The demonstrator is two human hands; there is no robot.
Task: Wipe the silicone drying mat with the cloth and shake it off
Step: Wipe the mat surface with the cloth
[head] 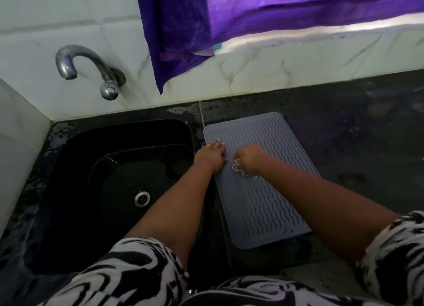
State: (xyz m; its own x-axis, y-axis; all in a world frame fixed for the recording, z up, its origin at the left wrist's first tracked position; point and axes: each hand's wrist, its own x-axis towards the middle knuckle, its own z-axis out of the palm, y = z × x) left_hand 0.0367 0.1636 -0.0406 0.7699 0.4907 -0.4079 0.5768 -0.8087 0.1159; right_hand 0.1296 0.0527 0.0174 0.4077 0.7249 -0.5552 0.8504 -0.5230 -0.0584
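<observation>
A grey silicone drying mat (pixel 259 198) with wavy ridges lies flat on the dark counter, just right of the sink. My left hand (pixel 212 155) rests palm down on the mat's left edge, fingers spread. My right hand (pixel 251 160) is closed around a small patterned cloth (pixel 238 168), pressing it onto the mat's upper middle. Only a bit of the cloth shows under my fist.
A black sink (pixel 110 186) with a metal drain (pixel 142 198) sits to the left, under a chrome tap (pixel 91 69) on the tiled wall. A purple curtain (pixel 206 25) hangs behind. The dark, wet-looking counter (pixel 355 133) extends to the right.
</observation>
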